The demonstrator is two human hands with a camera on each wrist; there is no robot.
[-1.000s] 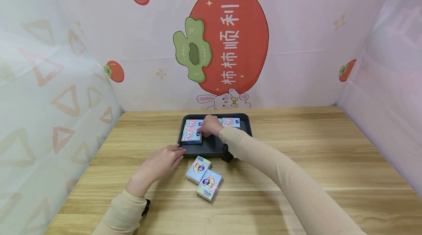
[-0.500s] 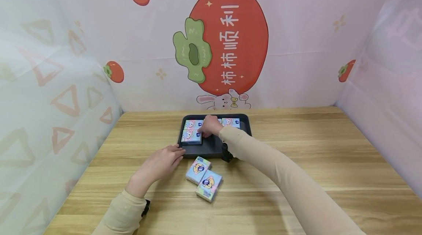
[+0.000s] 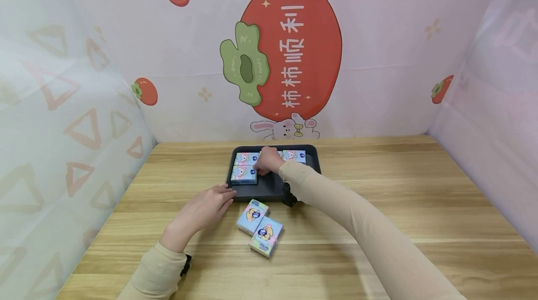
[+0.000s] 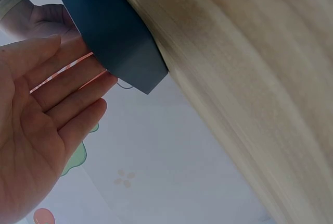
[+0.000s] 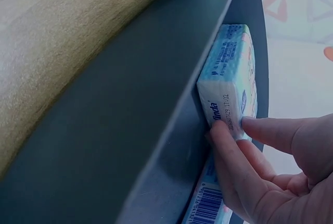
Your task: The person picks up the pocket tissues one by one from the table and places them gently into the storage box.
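A dark grey tray (image 3: 262,191) holds several small tissue packs with blue and pink wrappers. My right hand (image 3: 268,160) reaches into it, thumb and fingertips touching the end of the front left tissue pack (image 3: 244,175). That same pack (image 5: 227,62) shows its printed end in the right wrist view, beside another pack (image 5: 204,203) with a barcode. Behind it lies the back left pack (image 3: 246,159); the pack in the middle is mostly hidden by my hand. My left hand (image 3: 206,206) rests at the tray's front left corner, its fingers (image 4: 73,83) extended against the wall.
Two more tissue packs lie on the wooden table in front of the tray, one (image 3: 253,216) touching the other (image 3: 267,237). Another pack (image 3: 294,156) sits at the tray's back right. A patterned cloth wall (image 3: 365,103) stands behind the table.
The front left pack has shifted very slightly toward the front of the tray. Both hands stay nearly where they were.
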